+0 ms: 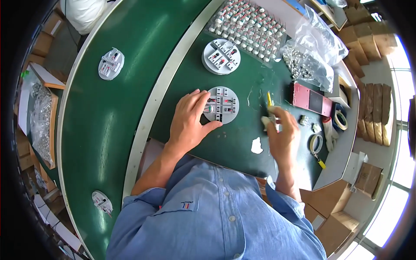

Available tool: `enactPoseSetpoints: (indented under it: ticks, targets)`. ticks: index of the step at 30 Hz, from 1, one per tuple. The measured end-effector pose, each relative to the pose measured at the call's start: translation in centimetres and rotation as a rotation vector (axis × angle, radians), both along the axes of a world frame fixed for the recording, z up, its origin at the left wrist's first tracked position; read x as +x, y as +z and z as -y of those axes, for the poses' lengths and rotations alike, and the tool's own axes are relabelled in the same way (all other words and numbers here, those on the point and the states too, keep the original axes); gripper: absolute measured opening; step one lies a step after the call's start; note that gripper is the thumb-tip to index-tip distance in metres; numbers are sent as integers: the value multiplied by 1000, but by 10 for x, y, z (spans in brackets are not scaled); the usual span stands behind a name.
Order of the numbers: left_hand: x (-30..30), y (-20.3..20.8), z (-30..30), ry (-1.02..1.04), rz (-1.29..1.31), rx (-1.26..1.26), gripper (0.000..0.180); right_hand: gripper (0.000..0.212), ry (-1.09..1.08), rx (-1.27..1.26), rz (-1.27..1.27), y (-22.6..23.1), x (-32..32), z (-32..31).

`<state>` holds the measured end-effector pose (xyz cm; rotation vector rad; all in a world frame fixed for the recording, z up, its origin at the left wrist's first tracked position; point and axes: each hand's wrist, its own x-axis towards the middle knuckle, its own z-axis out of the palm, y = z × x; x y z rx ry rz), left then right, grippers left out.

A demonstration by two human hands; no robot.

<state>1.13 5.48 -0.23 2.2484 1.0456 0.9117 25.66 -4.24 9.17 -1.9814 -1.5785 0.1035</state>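
Note:
My left hand (189,119) rests on the table at the left side of a round grey plate (234,99). Its fingers and thumb hold the plate's edge. On the plate sit small dark and red parts, and a small metal cylinder (209,109) by my fingers. To the right, my right hand (282,132) is closed, slightly blurred, with whitish covering or material at the fingertips. What lies in its pinch is hidden. A yellow tool handle (269,99) shows just beyond those fingertips; whether they grip it is unclear. A crumpled white scrap (256,145) lies close by.
Another round assembly (221,57) stands farther back. Behind it is a tray (249,28) of small wired motors, beside a plastic bag (318,47) of metal parts. A red box (308,99) and tape roll (316,143) lie right. Left, a green conveyor (102,143) carries assemblies.

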Motion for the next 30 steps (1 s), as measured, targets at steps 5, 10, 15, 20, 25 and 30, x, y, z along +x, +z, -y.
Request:
enactPoseSetpoints:
  ticks: [5,10,15,20,25,30]
  targets:
    - [-5,30,7,-24,39,1,75,28,456,-200,-120,-29,-31,-35]
    - [2,0,19,-20,88,-64,86,21,634,-173,-94,-21,-30,-49]
    - [-5,5,19,-21,50,-64,84,25,824,-175,-65,-27,-11,-65]
    - [-9,6,17,-15,47,-48,85,24,820,-178,-106,-24,-17,-68]
    - [0,2,10,-63,73,-76,87,22,334,-210,-105,-33,-33,-40]
    - [-15,24,10,3,-7,-33,80,24,237,-276,-63,-32,-54,-39]
